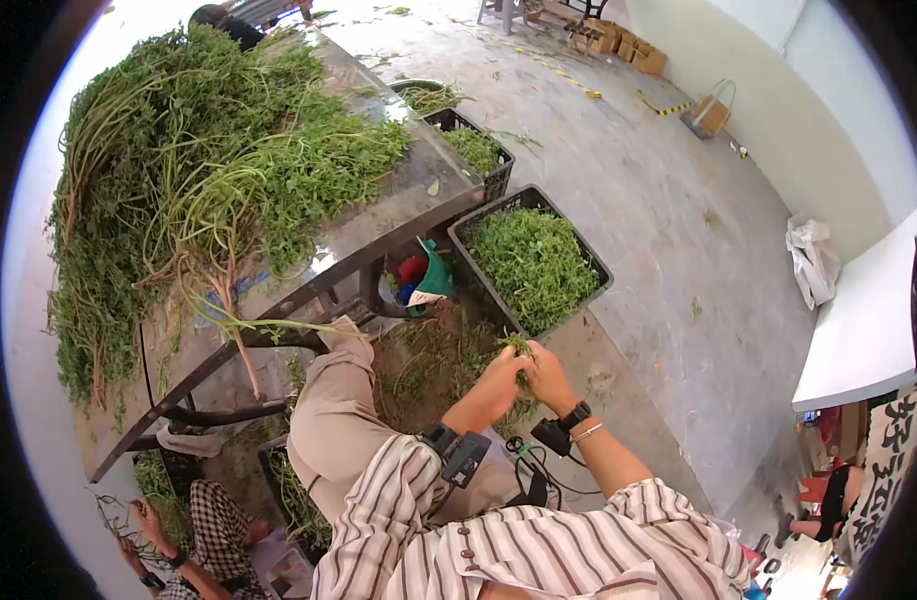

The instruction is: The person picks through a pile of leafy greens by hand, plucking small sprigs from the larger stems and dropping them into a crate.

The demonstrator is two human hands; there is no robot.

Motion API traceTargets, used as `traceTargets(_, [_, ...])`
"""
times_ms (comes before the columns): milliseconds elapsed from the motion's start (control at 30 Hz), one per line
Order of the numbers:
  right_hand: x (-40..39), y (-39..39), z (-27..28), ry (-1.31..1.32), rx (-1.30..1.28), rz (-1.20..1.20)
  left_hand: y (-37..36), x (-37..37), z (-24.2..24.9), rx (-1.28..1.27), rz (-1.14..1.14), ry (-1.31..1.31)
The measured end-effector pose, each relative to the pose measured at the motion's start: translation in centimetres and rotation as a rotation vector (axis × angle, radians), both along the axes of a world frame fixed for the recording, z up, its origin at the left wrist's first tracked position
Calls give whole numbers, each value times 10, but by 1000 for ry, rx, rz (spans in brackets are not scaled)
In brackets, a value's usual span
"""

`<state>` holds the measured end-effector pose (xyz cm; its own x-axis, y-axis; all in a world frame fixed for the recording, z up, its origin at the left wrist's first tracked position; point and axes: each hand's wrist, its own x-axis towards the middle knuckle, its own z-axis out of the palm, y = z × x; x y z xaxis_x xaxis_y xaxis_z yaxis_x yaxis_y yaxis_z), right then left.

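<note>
My left hand (496,382) and my right hand (548,378) meet in front of my body, near the close corner of a black crate. Both are closed around a small bunch of green leafy stems (518,345), whose tips poke out above the fingers. More leaves hang below the hands, partly hidden by them. The black crate (590,302) just beyond is filled with cut leafy greens (533,262). To the left, a large heap of long-stemmed greens (228,150) covers much of a metal table (363,215).
Two further containers of greens, including a black crate (496,180), stand beyond. Loose stems (428,365) litter the floor below me. Another person's hand (153,525) holds stems at lower left. Dark cables (548,475) hang near my wrists. A white bag (811,262) sits by the wall.
</note>
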<state>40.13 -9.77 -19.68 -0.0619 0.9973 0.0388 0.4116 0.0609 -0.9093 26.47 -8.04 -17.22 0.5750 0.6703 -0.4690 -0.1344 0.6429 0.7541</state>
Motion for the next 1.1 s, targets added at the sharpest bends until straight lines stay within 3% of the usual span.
traceTargets(67, [1,3,-6,-28,-31,-42,-2,2,-3,190,-20,46])
traceTargets(100, [3,4,-14,-26,-30,-41,-4,4,5,192,-18,48])
traceTargets(167, [5,10,-29,57,-36,-120,-4,9,30,-110,99,-101])
traceTargets(200, [5,14,-27,63,-31,-83,-3,9,28,-102,135,-97])
traceTargets(267, [8,21,-14,88,-28,-203,-3,9,17,-18,3,-199])
traceTargets(367, [24,46,-8,17,-63,-219,-6,14,11,31,81,-136])
traceTargets(467, [49,95,-10,-174,179,-308,0,6,41,212,117,-3])
traceTargets(500, [62,114,-2,-187,132,-285,5,2,54,324,106,60])
traceTargets(567, [82,149,13,70,-68,-239,16,-15,79,454,186,115])
traceTargets(633, [124,187,-25,-441,386,-134,27,-40,100,874,321,290])
traceTargets(767, [100,177,29,-437,207,-198,26,-117,155,1241,632,760])
traceTargets(833, [82,170,45,-185,68,-152,23,-155,168,1318,686,1065])
traceTargets(900, [70,178,37,-174,192,-135,23,-190,171,1341,709,1246])
traceTargets(1100, [-16,171,140,-144,443,-2,18,-251,170,1232,605,1687])
